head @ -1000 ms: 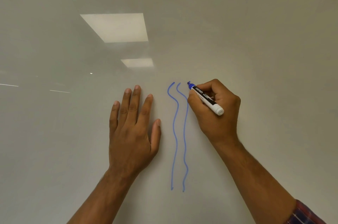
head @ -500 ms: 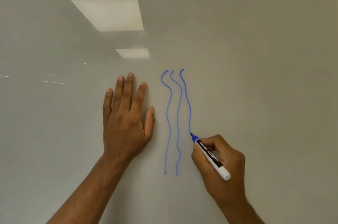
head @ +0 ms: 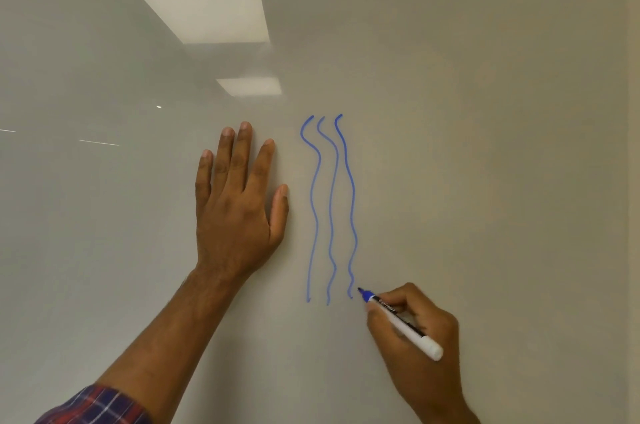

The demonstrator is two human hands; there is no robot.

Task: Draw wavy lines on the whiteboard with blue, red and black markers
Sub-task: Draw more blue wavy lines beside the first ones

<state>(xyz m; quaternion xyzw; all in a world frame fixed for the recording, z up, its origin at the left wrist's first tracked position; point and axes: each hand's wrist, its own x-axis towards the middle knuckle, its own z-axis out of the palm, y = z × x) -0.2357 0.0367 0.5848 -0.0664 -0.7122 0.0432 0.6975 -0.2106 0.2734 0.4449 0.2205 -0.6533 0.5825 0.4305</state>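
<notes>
Now, flat against the whiteboard (head: 485,146), left hand (head: 239,212), grip spread, fingers straight and pointing far, plaid sleeve (head: 97,406) at the near left edge. Just right of it, three blue wavy lines (head: 330,209) side by side, running far to near. Near right: right hand (head: 419,337) with grip pinched round the blue marker (head: 401,319), white end toward the near right, blue tip just beside the foot of the rightmost line, slightly apart.

Whiteboard (head: 485,112) bears three blue wavy lines (head: 331,209) — blue marker (head: 398,319) tilted beside them.
</notes>
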